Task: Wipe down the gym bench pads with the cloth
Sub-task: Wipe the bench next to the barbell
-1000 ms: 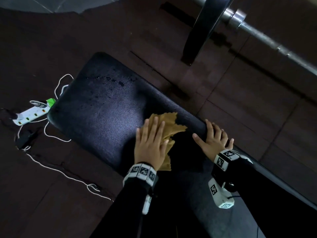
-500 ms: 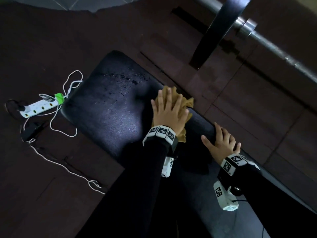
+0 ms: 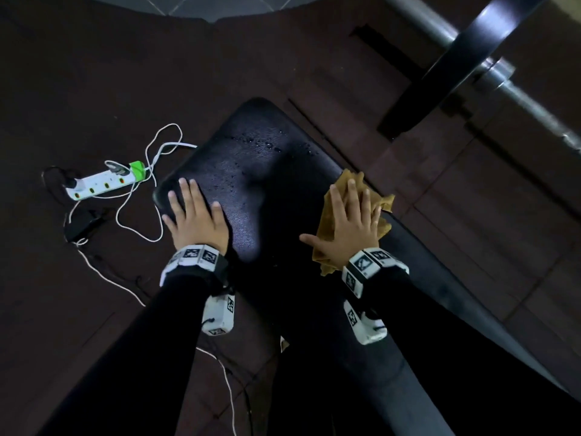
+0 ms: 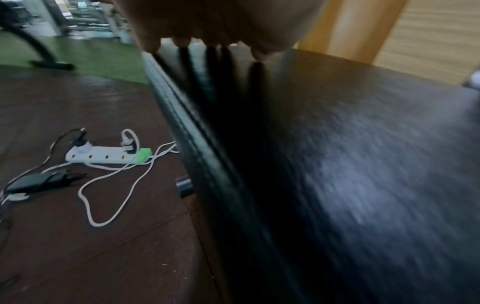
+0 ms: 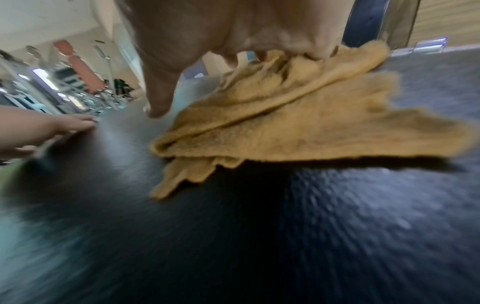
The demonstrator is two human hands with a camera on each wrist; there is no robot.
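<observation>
The black gym bench pad point(image 3: 257, 171) runs from the upper middle toward the lower right, with small droplets near its far end. My right hand point(image 3: 352, 225) lies flat, fingers straight, and presses the tan cloth point(image 3: 384, 204) against the pad's right edge. In the right wrist view the crumpled cloth point(image 5: 298, 123) spreads out from under the right hand point(image 5: 221, 30). My left hand point(image 3: 195, 215) rests flat on the pad's left edge and holds nothing. In the left wrist view its fingertips point(image 4: 182, 42) touch the pad point(image 4: 363, 164) near the rim.
A white power strip point(image 3: 103, 184) with a green plug, loose white cables and a black adapter point(image 3: 81, 221) lie on the dark floor left of the bench. A barbell point(image 3: 534, 105) with a black weight plate point(image 3: 456, 58) crosses the upper right.
The cloth was under my left hand mid-pad; now my right hand presses it at the right edge. My left hand has moved to the pad's left edge.
</observation>
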